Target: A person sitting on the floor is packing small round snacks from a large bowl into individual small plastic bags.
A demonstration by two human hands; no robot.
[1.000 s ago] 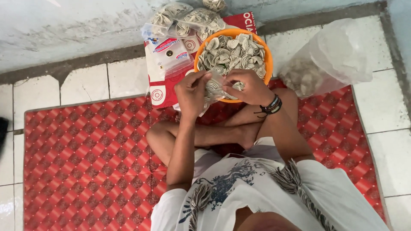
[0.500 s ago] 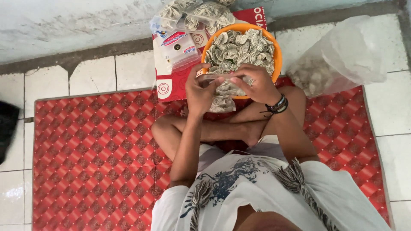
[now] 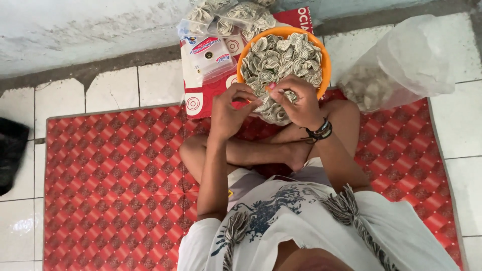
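I sit cross-legged on a red patterned mat (image 3: pixel 115 190). In front of my knees stands an orange bowl (image 3: pixel 325 65) heaped with pale, striped, spiral-shaped snack pieces (image 3: pixel 281 55). My left hand (image 3: pixel 228 113) and my right hand (image 3: pixel 296 103) meet just below the bowl's near rim. Together they pinch the top of a small clear bag (image 3: pixel 273 108) filled with the same pieces. The bag hangs between my hands, partly hidden by my right fingers. A dark beaded bracelet is on my right wrist.
Behind the bowl lie several filled clear bags (image 3: pixel 236 15) on a red and white carton (image 3: pixel 201 75). A large clear plastic sack (image 3: pixel 401 60) with more pieces lies at the right. A dark object (image 3: pixel 10 150) sits at the left edge on white floor tiles.
My hands stay together at the small bag below the bowl; fingers shift a little at its top. The view has drifted slightly, bringing the dark object in at the left.
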